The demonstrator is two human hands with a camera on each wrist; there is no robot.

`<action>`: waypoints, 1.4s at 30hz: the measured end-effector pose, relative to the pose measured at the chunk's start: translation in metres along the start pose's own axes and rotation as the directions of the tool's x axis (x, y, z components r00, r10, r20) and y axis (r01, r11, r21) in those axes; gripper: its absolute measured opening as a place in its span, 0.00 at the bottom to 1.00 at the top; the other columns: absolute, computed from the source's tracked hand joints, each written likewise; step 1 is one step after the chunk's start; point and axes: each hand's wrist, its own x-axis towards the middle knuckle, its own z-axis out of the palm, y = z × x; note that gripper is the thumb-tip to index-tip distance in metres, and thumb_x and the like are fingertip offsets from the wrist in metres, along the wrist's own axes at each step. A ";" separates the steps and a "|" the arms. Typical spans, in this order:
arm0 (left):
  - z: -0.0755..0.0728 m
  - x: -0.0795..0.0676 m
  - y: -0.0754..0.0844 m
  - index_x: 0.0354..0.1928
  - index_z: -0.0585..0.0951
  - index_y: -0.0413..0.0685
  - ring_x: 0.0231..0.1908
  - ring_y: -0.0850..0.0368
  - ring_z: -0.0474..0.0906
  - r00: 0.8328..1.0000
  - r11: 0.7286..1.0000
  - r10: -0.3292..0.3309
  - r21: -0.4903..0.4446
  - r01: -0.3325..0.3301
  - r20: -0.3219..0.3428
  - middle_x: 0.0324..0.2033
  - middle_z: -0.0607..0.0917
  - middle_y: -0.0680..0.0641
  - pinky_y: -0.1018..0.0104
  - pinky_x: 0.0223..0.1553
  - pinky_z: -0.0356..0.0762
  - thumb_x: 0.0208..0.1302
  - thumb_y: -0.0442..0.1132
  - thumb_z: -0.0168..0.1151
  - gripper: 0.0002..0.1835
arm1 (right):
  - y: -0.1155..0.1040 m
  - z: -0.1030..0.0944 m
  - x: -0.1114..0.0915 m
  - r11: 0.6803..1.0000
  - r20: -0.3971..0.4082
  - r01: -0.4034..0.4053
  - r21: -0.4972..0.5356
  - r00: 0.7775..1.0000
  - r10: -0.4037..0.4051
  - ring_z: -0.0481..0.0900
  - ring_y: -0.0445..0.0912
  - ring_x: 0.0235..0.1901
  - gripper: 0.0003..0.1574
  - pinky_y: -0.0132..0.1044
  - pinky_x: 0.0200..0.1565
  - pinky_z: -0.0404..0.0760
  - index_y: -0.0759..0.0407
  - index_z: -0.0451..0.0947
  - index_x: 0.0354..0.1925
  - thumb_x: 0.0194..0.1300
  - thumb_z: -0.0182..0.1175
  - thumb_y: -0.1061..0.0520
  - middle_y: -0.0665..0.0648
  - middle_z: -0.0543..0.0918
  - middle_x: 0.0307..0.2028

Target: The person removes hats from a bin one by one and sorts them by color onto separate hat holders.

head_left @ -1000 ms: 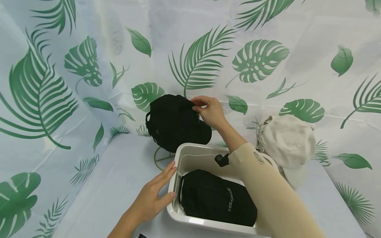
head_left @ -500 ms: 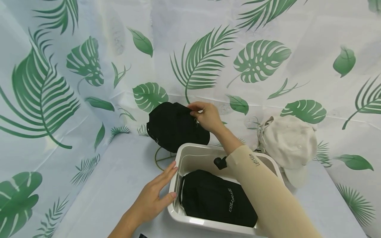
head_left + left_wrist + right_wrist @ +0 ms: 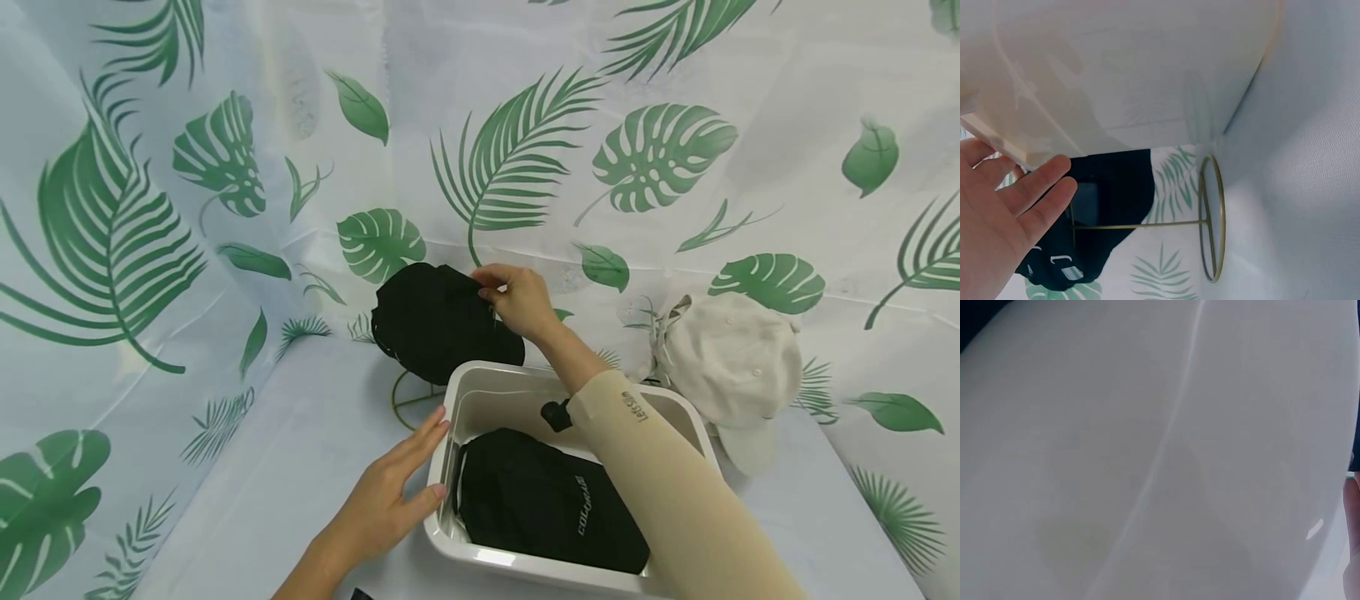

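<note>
A black cap (image 3: 442, 321) sits at the back on a gold wire stand (image 3: 1209, 219), its foot showing on the table in the left wrist view. My right hand (image 3: 521, 300) pinches the cap's right side between thumb and fingers. In front stands a white plastic bin (image 3: 510, 373), partly hidden by my right sleeve. My left hand (image 3: 386, 496) rests on its left rim, fingers straight. Inside the bin lies another black cap (image 3: 540, 500) with pale lettering on it. The right wrist view is mostly filled by the bin's wall (image 3: 1147, 456).
A beige cap (image 3: 731, 358) stands behind the bin on the right. Leaf-printed sheeting (image 3: 517, 50) hangs behind and to the left of the pale table (image 3: 300, 425). Part of a small dark object (image 3: 360, 594) shows at the bottom edge.
The black cap on the stand has come down a little, and my right hand has lowered with it while pinching its side. My left hand stays at the bin's rim.
</note>
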 end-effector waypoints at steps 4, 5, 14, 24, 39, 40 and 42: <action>0.000 0.000 -0.001 0.72 0.59 0.57 0.69 0.63 0.53 1.000 1.000 0.001 0.003 -0.001 -0.003 0.72 0.53 0.59 0.52 0.63 0.62 0.62 0.46 0.56 0.35 | 0.000 0.001 0.000 0.999 0.001 0.025 -0.022 1.000 -0.025 0.83 0.44 0.40 0.15 0.39 0.41 0.80 0.57 0.83 0.45 0.59 0.62 0.67 0.54 0.86 0.40; 0.000 0.000 -0.001 0.72 0.59 0.57 0.69 0.63 0.53 1.000 1.000 0.002 0.001 -0.002 -0.003 0.72 0.53 0.59 0.52 0.63 0.61 0.62 0.46 0.56 0.36 | 0.001 0.001 0.000 0.999 0.004 0.029 -0.029 1.000 -0.029 0.83 0.45 0.41 0.15 0.39 0.42 0.80 0.57 0.83 0.45 0.59 0.62 0.67 0.54 0.86 0.40; 0.001 0.000 -0.001 0.72 0.57 0.62 0.69 0.63 0.53 1.000 1.000 -0.001 -0.002 0.001 -0.003 0.72 0.53 0.59 0.52 0.64 0.61 0.62 0.46 0.56 0.36 | 0.002 -0.001 -0.003 0.995 0.049 0.010 -0.100 0.999 -0.005 0.82 0.46 0.44 0.16 0.43 0.48 0.77 0.56 0.82 0.48 0.60 0.62 0.64 0.54 0.86 0.42; 0.001 0.000 -0.001 0.72 0.58 0.61 0.69 0.63 0.53 1.000 1.000 -0.001 -0.006 0.001 -0.008 0.72 0.53 0.59 0.52 0.64 0.61 0.62 0.46 0.57 0.36 | -0.008 -0.018 -0.005 0.978 0.150 0.008 -0.210 0.988 0.024 0.82 0.47 0.44 0.22 0.45 0.44 0.77 0.55 0.76 0.56 0.63 0.60 0.61 0.54 0.84 0.46; 0.002 0.001 0.001 0.72 0.58 0.59 0.69 0.63 0.52 1.000 1.000 -0.001 0.004 0.001 0.005 0.72 0.52 0.59 0.52 0.64 0.61 0.63 0.46 0.57 0.36 | -0.020 -0.081 -0.023 0.970 0.117 -0.017 -0.242 0.992 0.047 0.82 0.47 0.45 0.25 0.47 0.45 0.75 0.55 0.75 0.57 0.62 0.62 0.53 0.53 0.83 0.48; 0.002 0.000 0.001 0.72 0.58 0.59 0.69 0.63 0.52 1.000 1.000 -0.004 0.003 0.004 0.003 0.72 0.53 0.59 0.52 0.64 0.61 0.63 0.46 0.57 0.36 | -0.022 -0.084 -0.024 0.968 0.119 -0.015 -0.249 0.992 0.046 0.81 0.47 0.45 0.25 0.48 0.45 0.75 0.55 0.75 0.57 0.62 0.62 0.52 0.53 0.83 0.48; 0.001 0.000 0.001 0.72 0.58 0.59 0.69 0.63 0.52 1.000 1.000 -0.011 -0.002 0.011 -0.001 0.72 0.53 0.59 0.52 0.64 0.61 0.62 0.46 0.57 0.36 | -0.026 -0.091 -0.024 0.964 0.123 -0.006 -0.267 0.992 0.040 0.81 0.47 0.45 0.25 0.48 0.45 0.75 0.54 0.75 0.57 0.62 0.62 0.51 0.52 0.83 0.47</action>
